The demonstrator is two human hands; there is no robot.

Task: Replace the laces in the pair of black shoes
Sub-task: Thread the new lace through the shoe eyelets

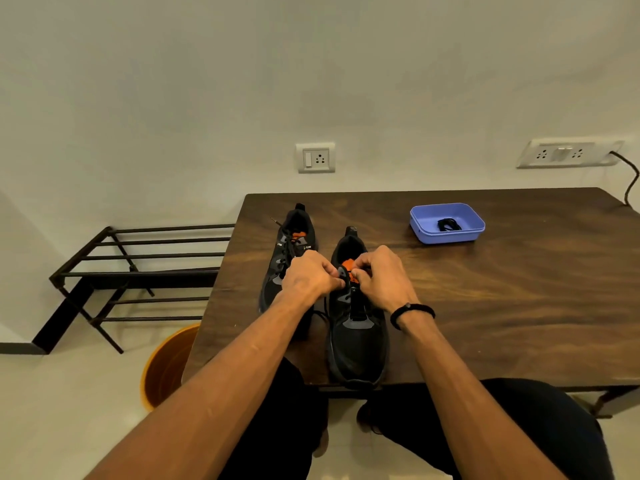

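Observation:
Two black shoes with orange tongues stand on the dark wooden table (pixel 485 289), toes toward me. The left shoe (pixel 280 271) is laced, with loose lace ends lying at its top. Over the upper eyelets of the right shoe (pixel 356 344), both hands work close together. My left hand (pixel 308 275) pinches a black lace (pixel 344 277) at the shoe's left side. My right hand (pixel 381 275) has its fingers curled at the tongue and pinches the lace too. A lace strand trails down past the shoe's left side. A coiled black lace (pixel 447 224) lies in a blue tray (pixel 420 225) at the back.
A black metal shoe rack (pixel 131 271) stands left of the table against the wall. An orange bucket (pixel 166 368) sits on the floor by the table's near left corner. Wall sockets (pixel 316 157) and a hanging cable (pixel 632 178) are behind the table.

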